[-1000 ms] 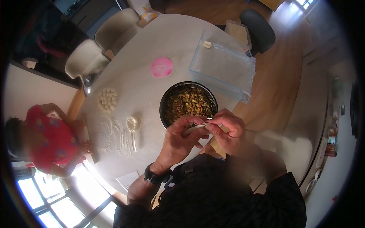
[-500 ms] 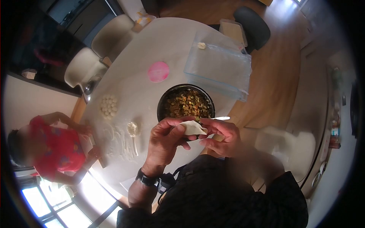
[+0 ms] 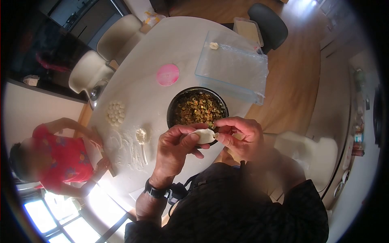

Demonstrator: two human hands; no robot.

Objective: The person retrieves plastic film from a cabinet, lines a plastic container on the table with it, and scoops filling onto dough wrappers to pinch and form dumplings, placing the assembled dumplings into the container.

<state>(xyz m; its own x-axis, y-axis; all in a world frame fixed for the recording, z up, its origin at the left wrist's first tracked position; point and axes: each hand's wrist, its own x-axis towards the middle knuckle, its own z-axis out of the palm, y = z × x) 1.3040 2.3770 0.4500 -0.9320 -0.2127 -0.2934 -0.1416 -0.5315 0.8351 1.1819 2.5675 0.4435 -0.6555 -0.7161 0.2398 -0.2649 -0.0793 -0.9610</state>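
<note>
A pale, folded dumpling [image 3: 204,137] sits in my left hand [image 3: 174,146], its thumb pressed over the near side. My right hand [image 3: 242,135] pinches the right end of the same dumpling between thumb and fingertips. Whether filling is inside is hidden. Just beyond my hands stands a black bowl [image 3: 170,109] of chopped, mixed filling [image 3: 198,110]; my fingers overlap its near rim.
A lidless-looking clear tray [image 3: 233,65] holds one small dumpling [image 3: 214,45]. Left of the bowl lie a pink disc [image 3: 167,75], several dough pieces [image 3: 116,113] and a floury spoon [image 3: 142,139]. A person in red [image 3: 67,158] works at the table's left edge with a wooden board [image 3: 106,160].
My right hand has shifted slightly right and closed its fingertips on the dumpling's right end. The dumpling now shows a rounder, smoother side.
</note>
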